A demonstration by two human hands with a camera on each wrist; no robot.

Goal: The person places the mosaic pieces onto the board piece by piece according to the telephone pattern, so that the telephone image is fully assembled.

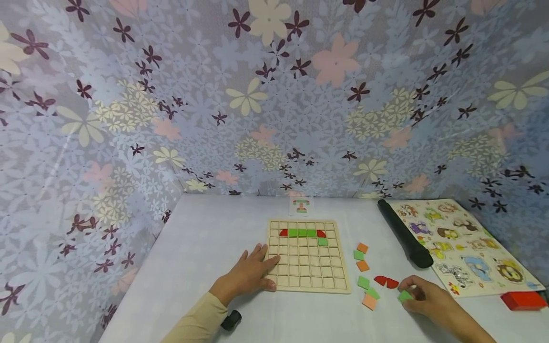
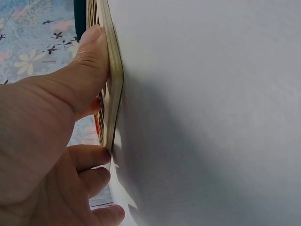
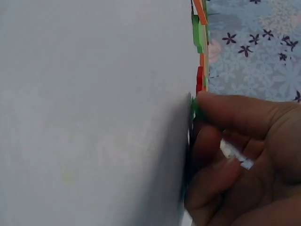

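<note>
Right hand, lower right, pinches 1 green tile in its fingers, while the left hand, lower centre, rests spread-fingered against the board, likely steadying it.

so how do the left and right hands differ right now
The left hand rests against the board; the right hand pinches a green piece. The left hand is spread, the right hand curled. A beige sleeve shows behind the left hand; behind the right hand, a bare forearm. Both hands are bare.
</note>
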